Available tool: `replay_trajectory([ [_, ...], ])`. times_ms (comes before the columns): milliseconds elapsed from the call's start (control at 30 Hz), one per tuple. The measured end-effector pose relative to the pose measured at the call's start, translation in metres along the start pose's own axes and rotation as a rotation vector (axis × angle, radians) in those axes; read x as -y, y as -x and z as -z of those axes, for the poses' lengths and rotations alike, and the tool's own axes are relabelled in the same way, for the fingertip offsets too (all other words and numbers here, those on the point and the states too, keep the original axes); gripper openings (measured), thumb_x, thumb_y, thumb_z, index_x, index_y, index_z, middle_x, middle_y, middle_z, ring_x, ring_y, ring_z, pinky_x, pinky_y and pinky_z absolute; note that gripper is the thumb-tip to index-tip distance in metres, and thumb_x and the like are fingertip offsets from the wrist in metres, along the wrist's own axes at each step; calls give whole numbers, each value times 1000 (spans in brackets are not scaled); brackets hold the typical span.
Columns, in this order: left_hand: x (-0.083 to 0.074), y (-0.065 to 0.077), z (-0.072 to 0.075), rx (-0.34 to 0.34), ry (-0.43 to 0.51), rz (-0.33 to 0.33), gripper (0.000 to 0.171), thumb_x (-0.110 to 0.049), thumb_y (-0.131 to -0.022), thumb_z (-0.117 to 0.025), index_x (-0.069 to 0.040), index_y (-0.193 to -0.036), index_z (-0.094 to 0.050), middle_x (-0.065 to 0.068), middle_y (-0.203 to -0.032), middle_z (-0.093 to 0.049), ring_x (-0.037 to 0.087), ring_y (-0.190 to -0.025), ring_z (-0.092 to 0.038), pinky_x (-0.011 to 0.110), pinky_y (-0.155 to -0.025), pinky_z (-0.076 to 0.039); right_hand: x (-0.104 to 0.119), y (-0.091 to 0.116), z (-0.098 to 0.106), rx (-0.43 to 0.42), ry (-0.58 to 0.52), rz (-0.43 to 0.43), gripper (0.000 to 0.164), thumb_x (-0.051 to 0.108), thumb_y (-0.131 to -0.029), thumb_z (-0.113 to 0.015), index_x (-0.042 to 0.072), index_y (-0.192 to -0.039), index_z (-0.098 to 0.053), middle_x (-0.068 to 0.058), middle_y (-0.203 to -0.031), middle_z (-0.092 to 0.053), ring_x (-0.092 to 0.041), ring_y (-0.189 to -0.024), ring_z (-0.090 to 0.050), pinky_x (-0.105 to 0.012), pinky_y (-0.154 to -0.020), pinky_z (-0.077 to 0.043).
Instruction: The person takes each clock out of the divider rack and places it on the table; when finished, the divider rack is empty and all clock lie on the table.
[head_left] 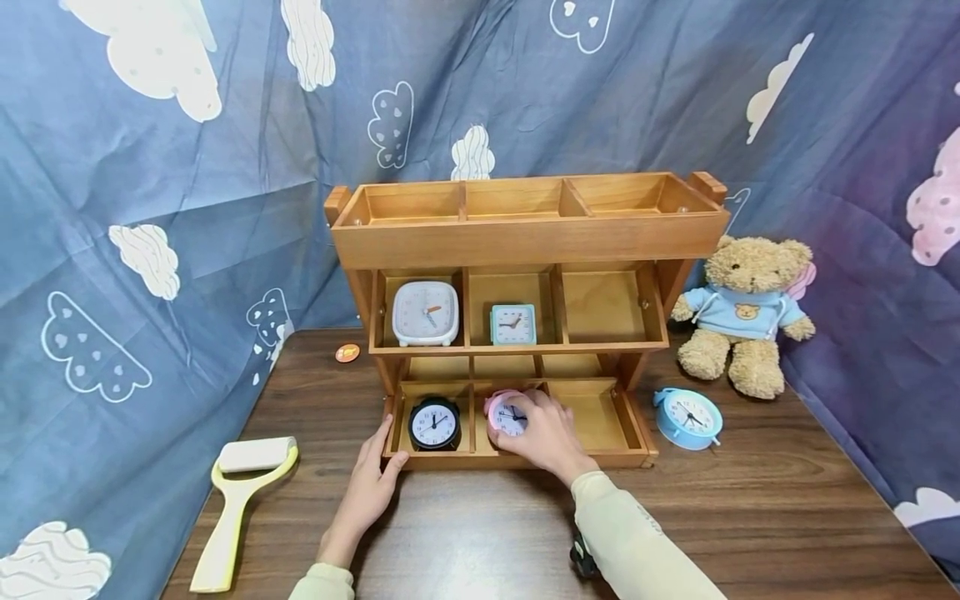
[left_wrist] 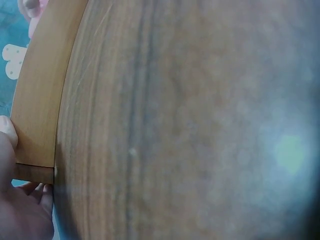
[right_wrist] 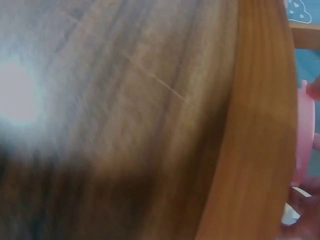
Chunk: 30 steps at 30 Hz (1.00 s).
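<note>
My right hand (head_left: pixel 551 433) grips a pink alarm clock (head_left: pixel 507 414) in the middle compartment of the wooden shelf's bottom tray (head_left: pixel 517 460). Its pink rim (right_wrist: pixel 305 132) shows between the fingers in the right wrist view, and the hand covers its right side in the head view. With my left hand (head_left: pixel 371 479) I hold the front left corner of that tray, thumb over the front board (left_wrist: pixel 42 100) and fingers along the side. A black alarm clock (head_left: pixel 434 423) stands in the left compartment, just beside the left thumb.
A white clock (head_left: pixel 425 312) and a small teal clock (head_left: pixel 513 323) sit in the middle tier. To the right are a blue alarm clock (head_left: pixel 688 418) and a teddy bear (head_left: pixel 750 312). A yellow-handled lint roller (head_left: pixel 236 500) lies left, and an orange disc (head_left: pixel 347 353) behind.
</note>
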<state>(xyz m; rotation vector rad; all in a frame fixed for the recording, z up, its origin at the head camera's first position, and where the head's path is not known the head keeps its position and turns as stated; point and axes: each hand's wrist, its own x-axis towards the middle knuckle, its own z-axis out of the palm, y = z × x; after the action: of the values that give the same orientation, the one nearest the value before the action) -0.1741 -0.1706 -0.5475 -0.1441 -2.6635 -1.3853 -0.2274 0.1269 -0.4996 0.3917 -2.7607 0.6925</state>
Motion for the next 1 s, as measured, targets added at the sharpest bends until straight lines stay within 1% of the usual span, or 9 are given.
replay_trajectory([
  [100,-1,1,-1,-6,-5,-12,64,-24,-101,-59,-16,-157,-30,25,-152,-36,44,-139,-36,64,-108,-32,-1,0,11,-22,-22,38,51,49,-70,-81,25,-113,-71,-5,-111,-66,-29,-102,-61,-51,-83,-46],
  [267,-1,0,-1,-4,-9,-15,63,-24,-101,-58,-16,-157,-30,24,-153,-36,44,-139,-35,63,-109,-32,-3,6,38,-53,-47,73,55,47,-70,-82,22,-118,-70,-9,-117,-65,-32,-104,-60,-51,-81,-52],
  [433,-1,-1,-1,-3,3,7,64,-22,-101,-59,-17,-157,-30,24,-153,-35,43,-140,-35,63,-110,-31,-11,16,69,-108,-31,100,56,44,-71,-82,21,-121,-69,-13,-121,-63,-33,-108,-58,-56,-81,-53],
  [533,-1,-1,-1,3,7,13,64,-23,-101,-59,-18,-158,-28,23,-154,-34,42,-141,-34,62,-111,-30,-21,26,87,-136,-16,88,56,40,-70,-83,19,-120,-70,-14,-124,-61,-33,-111,-56,-57,-83,-52],
  [633,-1,-1,-1,4,4,13,64,-24,-101,-58,-19,-158,-28,23,-154,-34,42,-141,-34,62,-110,-30,-35,38,104,-142,-7,53,57,38,-69,-84,16,-120,-70,-16,-127,-60,-36,-113,-54,-59,-85,-49],
  [733,-1,-1,-1,7,1,12,64,-24,-101,-58,-18,-158,-28,23,-154,-34,43,-140,-34,63,-110,-30,-54,52,118,-133,11,5,59,36,-70,-84,14,-122,-68,-22,-130,-57,-42,-115,-53,-64,-86,-47],
  [800,-1,0,-1,8,1,12,64,-24,-102,-58,-18,-158,-28,23,-154,-34,43,-140,-34,63,-110,-30,-69,60,127,-141,25,-20,58,35,-70,-84,12,-121,-68,-25,-129,-57,-46,-115,-51,-67,-86,-45],
  [900,0,0,0,9,5,8,64,-25,-102,-58,-18,-158,-28,23,-154,-34,43,-141,-34,63,-110,-30,-94,70,141,-151,56,-71,60,37,-73,-83,9,-122,-66,-28,-131,-55,-49,-115,-49,-69,-85,-43],
  [1000,0,0,0,7,5,9,64,-28,-102,-57,-18,-158,-28,23,-154,-34,43,-140,-35,62,-110,-30,-124,77,155,-166,66,-118,59,36,-76,-82,4,-122,-64,-29,-131,-54,-50,-113,-48,-67,-85,-40],
])
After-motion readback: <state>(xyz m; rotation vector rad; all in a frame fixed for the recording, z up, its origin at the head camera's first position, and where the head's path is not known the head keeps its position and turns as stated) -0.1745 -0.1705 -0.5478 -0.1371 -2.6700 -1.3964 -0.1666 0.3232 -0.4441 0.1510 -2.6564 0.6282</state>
